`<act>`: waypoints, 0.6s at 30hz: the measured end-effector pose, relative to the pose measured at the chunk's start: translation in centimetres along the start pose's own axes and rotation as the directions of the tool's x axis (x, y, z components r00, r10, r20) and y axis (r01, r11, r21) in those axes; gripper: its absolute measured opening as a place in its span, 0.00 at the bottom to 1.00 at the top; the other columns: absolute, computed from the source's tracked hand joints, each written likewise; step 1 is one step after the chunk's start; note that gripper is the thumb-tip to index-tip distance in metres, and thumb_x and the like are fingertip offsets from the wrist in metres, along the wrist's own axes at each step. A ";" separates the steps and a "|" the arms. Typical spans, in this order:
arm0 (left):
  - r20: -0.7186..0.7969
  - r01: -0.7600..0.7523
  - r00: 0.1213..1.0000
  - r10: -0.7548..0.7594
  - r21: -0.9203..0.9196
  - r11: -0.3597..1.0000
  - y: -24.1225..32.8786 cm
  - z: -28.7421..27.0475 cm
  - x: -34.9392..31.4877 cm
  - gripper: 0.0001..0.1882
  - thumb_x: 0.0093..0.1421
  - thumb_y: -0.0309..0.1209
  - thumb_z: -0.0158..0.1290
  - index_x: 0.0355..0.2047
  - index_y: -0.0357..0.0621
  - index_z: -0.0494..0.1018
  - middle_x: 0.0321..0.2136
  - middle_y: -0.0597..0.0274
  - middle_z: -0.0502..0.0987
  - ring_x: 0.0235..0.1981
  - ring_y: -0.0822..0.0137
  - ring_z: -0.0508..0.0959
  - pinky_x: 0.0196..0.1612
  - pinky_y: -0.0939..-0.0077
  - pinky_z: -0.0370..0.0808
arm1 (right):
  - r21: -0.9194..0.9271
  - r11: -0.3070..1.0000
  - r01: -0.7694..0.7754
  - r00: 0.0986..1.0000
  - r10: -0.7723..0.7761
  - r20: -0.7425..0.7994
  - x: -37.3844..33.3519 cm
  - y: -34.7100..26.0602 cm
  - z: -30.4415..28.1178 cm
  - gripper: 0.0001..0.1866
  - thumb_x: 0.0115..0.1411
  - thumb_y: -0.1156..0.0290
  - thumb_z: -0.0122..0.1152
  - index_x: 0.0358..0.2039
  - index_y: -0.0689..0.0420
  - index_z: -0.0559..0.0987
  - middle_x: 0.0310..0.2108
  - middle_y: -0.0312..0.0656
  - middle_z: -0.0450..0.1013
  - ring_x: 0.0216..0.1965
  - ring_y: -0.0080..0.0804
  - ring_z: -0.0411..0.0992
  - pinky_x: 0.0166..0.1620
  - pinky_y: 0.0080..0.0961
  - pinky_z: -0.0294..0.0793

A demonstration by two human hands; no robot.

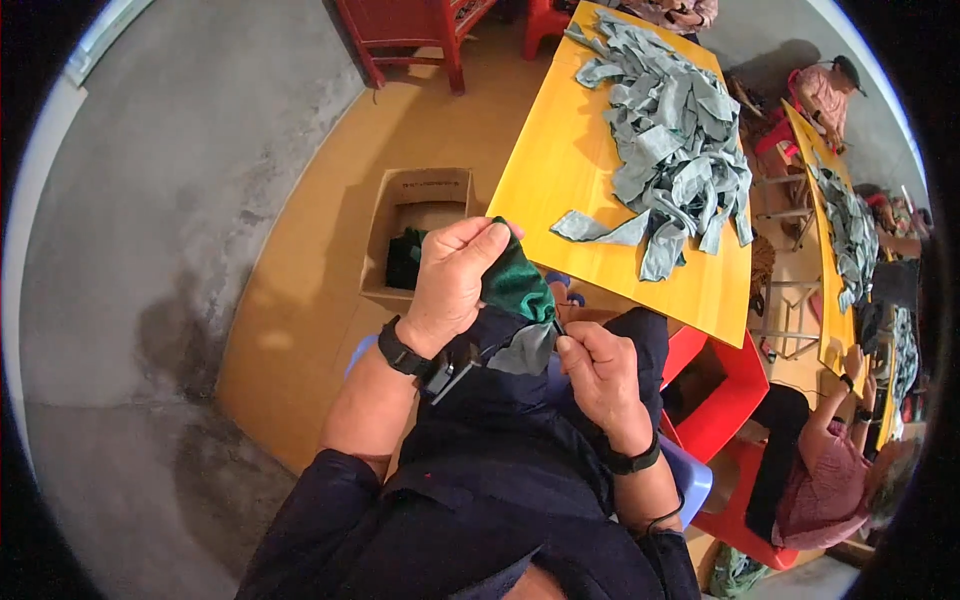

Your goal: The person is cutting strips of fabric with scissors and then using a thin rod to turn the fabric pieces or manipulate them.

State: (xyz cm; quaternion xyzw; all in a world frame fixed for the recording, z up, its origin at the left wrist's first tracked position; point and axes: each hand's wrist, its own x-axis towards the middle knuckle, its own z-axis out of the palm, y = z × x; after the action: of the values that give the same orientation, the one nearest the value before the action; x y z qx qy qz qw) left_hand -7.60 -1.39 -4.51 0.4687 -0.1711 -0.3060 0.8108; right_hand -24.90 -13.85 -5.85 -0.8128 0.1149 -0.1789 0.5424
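Over my lap, a strip of green velvet cloth [520,280] with a grey underside is stretched between my two hands. My left hand [450,275] is closed on its upper end, thumb pressed against the fingers. At the lower end my right hand [603,380] pinches a thin dark stick-like thing [559,328], whose tip meets the cloth where the velvet gives way to a loose grey flap [526,352]. Most of that dark thing is hidden by the fingers, so its kind does not show. Both wrists wear dark bands.
A large heap of grey and green cloth strips [670,140] covers much of the yellow table [535,170] ahead. An open cardboard box [418,186] with dark green cloth inside stands on the floor. Red stools [735,390] are at the right. Other people [820,470] sit at another table.
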 end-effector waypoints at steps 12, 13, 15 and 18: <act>-0.008 -0.051 0.999 0.053 0.162 0.985 0.5 -0.3 1.5 0.11 0.66 0.32 0.53 0.35 0.35 0.78 0.25 0.73 0.76 0.24 0.84 0.71 0.27 0.88 0.68 | 0.578 0.662 -0.477 0.879 0.348 0.327 2.2 -0.6 0.0 0.13 0.66 0.68 0.55 0.25 0.59 0.74 0.17 0.32 0.68 0.13 0.15 0.59 0.16 0.15 0.54; -0.027 -0.048 0.998 0.053 0.182 0.982 0.5 0.0 1.7 0.11 0.66 0.33 0.52 0.34 0.37 0.77 0.25 0.72 0.76 0.21 0.84 0.71 0.25 0.88 0.69 | 0.515 0.745 -0.424 0.904 0.317 0.286 2.5 -0.2 -0.4 0.13 0.66 0.68 0.54 0.25 0.59 0.74 0.17 0.31 0.68 0.13 0.15 0.59 0.16 0.15 0.55; -0.002 0.027 1.000 -0.027 0.192 0.981 1.6 0.1 1.8 0.11 0.66 0.34 0.53 0.34 0.37 0.77 0.25 0.72 0.76 0.21 0.84 0.71 0.24 0.88 0.69 | 0.430 0.827 -0.362 0.930 0.286 0.233 2.7 0.1 -0.8 0.12 0.66 0.68 0.55 0.25 0.59 0.74 0.16 0.29 0.67 0.14 0.14 0.60 0.18 0.14 0.57; 0.053 0.110 0.991 -0.124 0.217 0.970 2.0 -0.4 2.1 0.11 0.66 0.35 0.52 0.34 0.40 0.77 0.24 0.71 0.77 0.21 0.81 0.73 0.23 0.86 0.69 | 0.394 0.865 -0.310 0.950 0.263 0.170 2.6 0.0 -1.0 0.11 0.65 0.69 0.56 0.26 0.59 0.75 0.16 0.29 0.67 0.15 0.14 0.61 0.19 0.14 0.58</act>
State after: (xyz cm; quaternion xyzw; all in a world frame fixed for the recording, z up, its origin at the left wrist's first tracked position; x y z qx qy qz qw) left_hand -5.17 -1.76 -3.01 0.5521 -0.2019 -0.3486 0.7300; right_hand -22.99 -15.69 -5.10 -0.6610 0.1632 -0.0714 0.7289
